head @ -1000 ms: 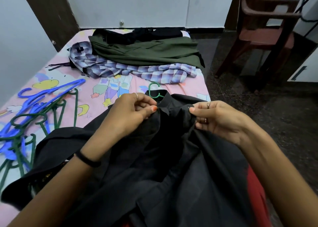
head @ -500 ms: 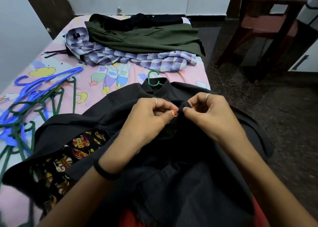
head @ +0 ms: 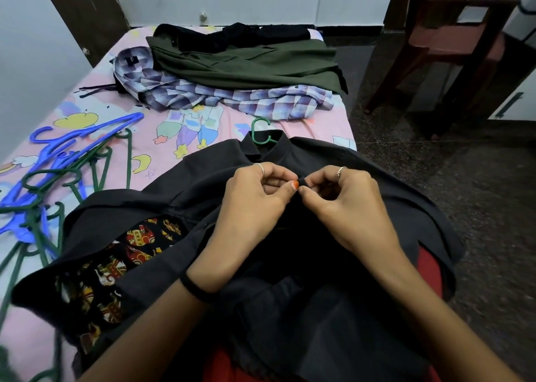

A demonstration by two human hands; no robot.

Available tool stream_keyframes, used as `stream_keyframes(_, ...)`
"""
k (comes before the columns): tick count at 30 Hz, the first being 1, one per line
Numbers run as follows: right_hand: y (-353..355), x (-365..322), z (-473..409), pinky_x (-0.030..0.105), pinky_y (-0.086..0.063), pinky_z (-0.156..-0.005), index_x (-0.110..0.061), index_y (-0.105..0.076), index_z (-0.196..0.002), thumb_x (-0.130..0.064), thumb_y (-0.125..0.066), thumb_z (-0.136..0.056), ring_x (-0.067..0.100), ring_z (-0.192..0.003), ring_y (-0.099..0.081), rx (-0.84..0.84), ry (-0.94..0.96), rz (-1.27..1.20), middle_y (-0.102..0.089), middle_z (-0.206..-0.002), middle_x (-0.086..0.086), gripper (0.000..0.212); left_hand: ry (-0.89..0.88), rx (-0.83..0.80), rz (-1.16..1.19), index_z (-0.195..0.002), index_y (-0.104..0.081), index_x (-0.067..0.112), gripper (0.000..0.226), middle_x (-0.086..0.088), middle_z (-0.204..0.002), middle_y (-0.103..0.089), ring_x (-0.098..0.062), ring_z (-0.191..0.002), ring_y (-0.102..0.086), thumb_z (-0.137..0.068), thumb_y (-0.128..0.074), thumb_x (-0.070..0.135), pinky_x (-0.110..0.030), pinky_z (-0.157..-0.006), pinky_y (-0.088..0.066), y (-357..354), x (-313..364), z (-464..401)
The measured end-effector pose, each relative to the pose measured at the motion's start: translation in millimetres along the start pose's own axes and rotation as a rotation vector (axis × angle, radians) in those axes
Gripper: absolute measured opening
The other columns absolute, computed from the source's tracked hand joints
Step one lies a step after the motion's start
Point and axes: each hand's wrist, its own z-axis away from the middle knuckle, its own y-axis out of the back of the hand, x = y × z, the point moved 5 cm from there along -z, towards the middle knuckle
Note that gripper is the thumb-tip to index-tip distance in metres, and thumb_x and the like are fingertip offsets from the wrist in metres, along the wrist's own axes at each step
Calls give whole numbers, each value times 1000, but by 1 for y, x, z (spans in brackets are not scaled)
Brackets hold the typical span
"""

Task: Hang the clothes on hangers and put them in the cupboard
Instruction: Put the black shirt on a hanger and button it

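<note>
Black shirt (head: 391, 196) lies front-up across the near end of the bed (head: 324, 120), draped toward the person's lap. Green hanger (head: 261, 133) sits inside it; only the hook shows, above the collar. Left hand (head: 255, 204) and right hand (head: 345, 202) meet just below the collar, fingers curled, each pinching the shirt's front edge, fingertips nearly touching. Printed lining shows at the shirt's left side. Pile of blue and green hangers (head: 58, 173) on the bed's left. Checked shirt (head: 232, 97) and olive garment (head: 255, 62) lie at the far end. Brown chair (head: 452, 39) stands on the floor, right.
</note>
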Motion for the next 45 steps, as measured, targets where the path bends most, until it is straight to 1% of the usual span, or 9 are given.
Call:
stream_keyframes(3,-3,5,-1,15,-44,-56,-18,-72,-76,-19,-67,-85,-1,-57,-58,9,-29,-103,-67,-62,-8,11,25,12,56,-79,-71,22,15,-2,-76,-72,-12,-71,-68,-83,-73,8,-27,-75,-56,-1,-6,-1)
stream_keyframes(8,-14,21,-5,39,-49,-66,-18,-71,-73,-21,-60,-90,2,-59,-54,-41,-105,-241,-62,-57,-11,21,103,0,206,-80,-70,12,8,-4,-68,-68,-9,-63,-64,-83,-72,5,-18,-65,-53,1,-14,0)
stream_keyframes(16,-23,26,-1,26,-46,-61,-14,-71,-76,-11,-64,-89,4,-56,-56,-97,-153,-330,-65,-58,-3,16,182,-41,193,-78,-67,7,14,3,-59,-65,-3,-51,-55,-89,-66,15,-14,-57,-48,-4,-33,5)
stream_keyframes(21,-25,27,-2,30,-49,-64,-12,-67,-73,-4,-64,-87,12,-58,-58,-171,-188,-361,-65,-61,2,17,139,-52,132,-75,-69,8,14,1,-58,-65,-4,-51,-56,-88,-67,13,-15,-59,-48,-2,-31,2)
stream_keyframes(26,-25,29,-4,30,-51,-65,-15,-67,-77,-13,-66,-86,11,-62,-61,-175,-156,-194,-65,-66,-3,10,114,-51,14,-78,-72,10,12,-4,-64,-70,-8,-58,-62,-88,-67,14,-26,-72,-54,-1,-30,0)
stream_keyframes(32,-22,18,-4,8,-39,-51,-15,-64,-77,-17,-65,-84,3,-57,-56,-153,-46,66,-63,-64,-6,8,107,-67,-74,-75,-72,18,18,0,-63,-70,-10,-64,-66,-89,-62,22,-36,-81,-56,-6,-33,-1)
stream_keyframes(37,-26,11,1,23,-46,-63,-9,-61,-82,-15,-62,-86,11,-68,-58,-27,139,170,-61,-77,-2,8,130,-97,-4,-79,-75,17,34,-1,-74,-74,-16,-77,-71,-76,-64,49,-43,-84,-56,-12,-33,0)
stream_keyframes(41,-32,10,6,38,-51,-67,-8,-59,-84,-8,-64,-84,16,-73,-58,45,249,158,-57,-83,0,5,117,-61,122,-79,-72,9,17,-5,-72,-72,-9,-64,-61,-86,-70,24,-31,-74,-54,-10,-33,-2)
stream_keyframes(45,-33,12,8,33,-53,-66,-11,-60,-84,-7,-67,-83,10,-72,-59,91,258,54,-58,-84,-3,8,113,-63,239,-75,-69,9,14,0,-67,-67,-3,-59,-55,-88,-68,14,-18,-65,-48,-9,-35,-3)
